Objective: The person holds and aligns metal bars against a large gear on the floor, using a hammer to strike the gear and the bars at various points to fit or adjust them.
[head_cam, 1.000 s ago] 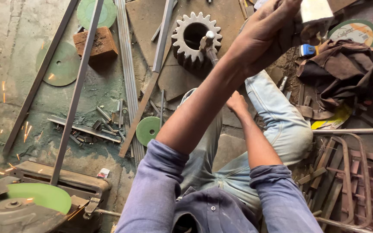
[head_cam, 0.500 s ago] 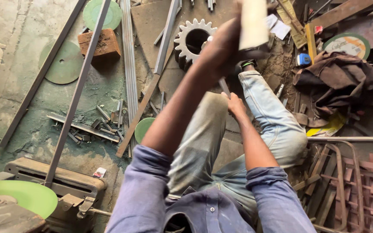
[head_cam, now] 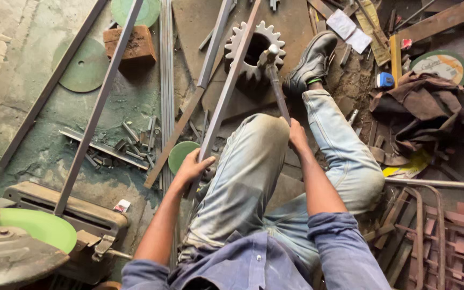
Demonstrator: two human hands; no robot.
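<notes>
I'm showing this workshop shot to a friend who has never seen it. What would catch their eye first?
Probably the big toothed gear lying on the metal plate at top centre, with a rod standing against it, gripped lower down by the right hand. Next, the left hand on a long flat bar slanting up across the gear. At bottom left, the bright green disc on the cut-off saw stands out.

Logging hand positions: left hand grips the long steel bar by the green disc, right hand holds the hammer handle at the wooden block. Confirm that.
Wrong on the block. In the head view the right hand holds the hammer handle at the toothed gear; the left hand grips the steel bar by the green disc.
</notes>
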